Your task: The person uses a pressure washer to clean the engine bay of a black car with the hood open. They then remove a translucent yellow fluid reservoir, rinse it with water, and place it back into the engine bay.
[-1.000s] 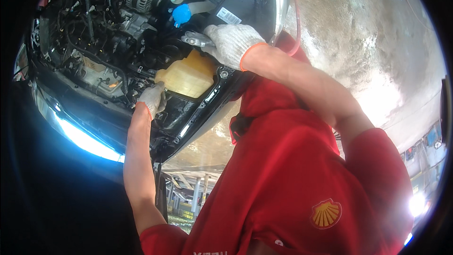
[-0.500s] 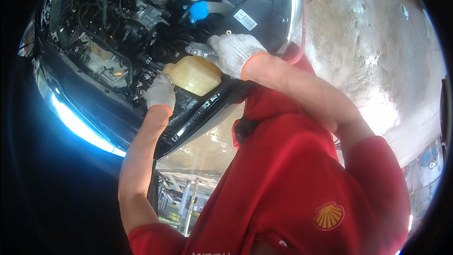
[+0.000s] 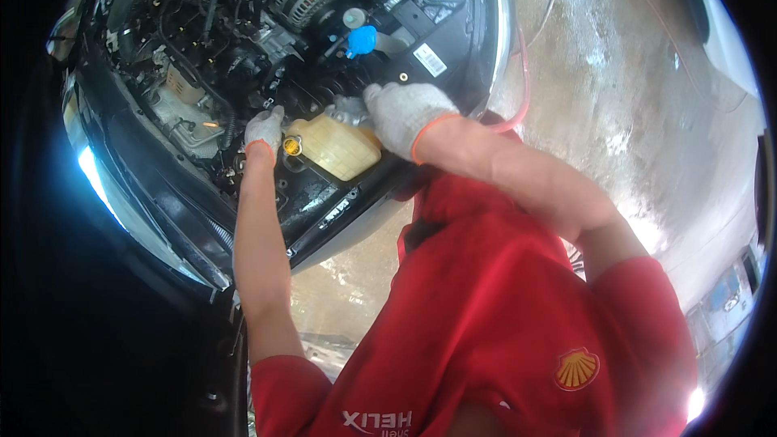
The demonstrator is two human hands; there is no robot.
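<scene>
In a car's engine bay, a cream plastic coolant reservoir (image 3: 340, 147) with a yellow cap (image 3: 292, 146) sits between my hands. My left hand (image 3: 265, 127), in a pale knit glove with an orange cuff, is left of the cap, among black parts. Its fingers look curled in; whatever they hold is hidden. My right hand (image 3: 410, 119), gloved alike, hovers at the reservoir's right end. Its fingers are closed round a blurred grey metal tool (image 3: 348, 108) that reaches over the reservoir's far edge; its exact kind does not show.
Farther off are a blue cap (image 3: 361, 41) on a filler neck and an alternator (image 3: 305, 0). A black front panel (image 3: 320, 214) borders the bay nearest me. Right of the car, a pink hose (image 3: 524, 81) runs over wet-looking concrete (image 3: 607, 105).
My left hand has moved off the reservoir's cap end, up and slightly left, so the yellow cap now shows. My right hand and the grey tool have shifted slightly down in view; the view itself shifted.
</scene>
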